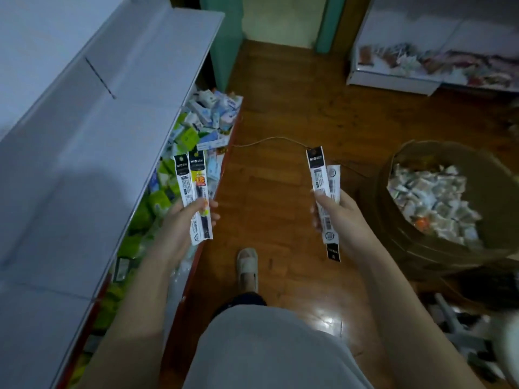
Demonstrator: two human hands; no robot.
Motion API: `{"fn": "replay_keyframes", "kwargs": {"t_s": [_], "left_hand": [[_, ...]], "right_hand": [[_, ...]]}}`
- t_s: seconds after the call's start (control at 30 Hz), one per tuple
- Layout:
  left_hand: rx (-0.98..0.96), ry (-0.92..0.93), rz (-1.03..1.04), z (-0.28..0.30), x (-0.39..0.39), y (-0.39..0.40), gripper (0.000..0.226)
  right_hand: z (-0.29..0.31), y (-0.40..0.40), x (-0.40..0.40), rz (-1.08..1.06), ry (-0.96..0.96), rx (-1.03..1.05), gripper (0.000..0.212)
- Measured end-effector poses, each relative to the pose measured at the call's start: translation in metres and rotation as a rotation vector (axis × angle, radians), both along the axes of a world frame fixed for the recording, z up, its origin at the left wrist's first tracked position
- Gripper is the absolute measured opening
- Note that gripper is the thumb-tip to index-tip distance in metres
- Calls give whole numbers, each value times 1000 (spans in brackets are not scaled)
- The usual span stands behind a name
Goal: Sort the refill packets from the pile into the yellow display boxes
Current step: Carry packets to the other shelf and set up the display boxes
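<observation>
White refill packets (pixel 193 192) | both hands gripping: left hand (pixel 179 223), right hand (pixel 339 217)

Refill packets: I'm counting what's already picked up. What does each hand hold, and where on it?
Left hand pinches two refill packets at mid-length. Right hand grips at least two packets around their middle, ends sticking out.

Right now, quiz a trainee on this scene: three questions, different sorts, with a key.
1. True or false: the left hand holds two packets.
2. Where is the cardboard bin? A) person's right B) person's left C) on the shelf
3. Fill in: the right hand grips packets over the wooden ____.

Key: 1 true; 2 A; 3 floor.
</observation>
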State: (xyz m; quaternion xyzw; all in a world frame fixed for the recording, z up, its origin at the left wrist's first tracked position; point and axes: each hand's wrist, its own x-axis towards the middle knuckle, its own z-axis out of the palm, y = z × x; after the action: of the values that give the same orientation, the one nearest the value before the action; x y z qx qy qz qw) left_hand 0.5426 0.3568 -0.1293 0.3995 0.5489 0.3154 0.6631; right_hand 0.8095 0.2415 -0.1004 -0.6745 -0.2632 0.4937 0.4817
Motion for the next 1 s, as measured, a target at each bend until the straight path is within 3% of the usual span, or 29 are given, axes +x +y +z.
{"fn": "replay_keyframes", "kwargs": {"t_s": [0.37, 0.67, 0.87, 1.0], "left_hand": [[48, -81, -95, 26, 99, 239, 23], [-2, -47, -114, 13, 214, 366, 16], [15, -72, -118, 29, 301, 445, 29], [8, -92, -59, 34, 337, 491, 26]], "right_hand": [[31, 182, 112, -205, 121, -19, 28], [4, 317, 237, -124, 118, -44, 25], [20, 434, 317, 8, 160, 37, 23], [31, 506, 349, 81, 173, -26, 25]]}}
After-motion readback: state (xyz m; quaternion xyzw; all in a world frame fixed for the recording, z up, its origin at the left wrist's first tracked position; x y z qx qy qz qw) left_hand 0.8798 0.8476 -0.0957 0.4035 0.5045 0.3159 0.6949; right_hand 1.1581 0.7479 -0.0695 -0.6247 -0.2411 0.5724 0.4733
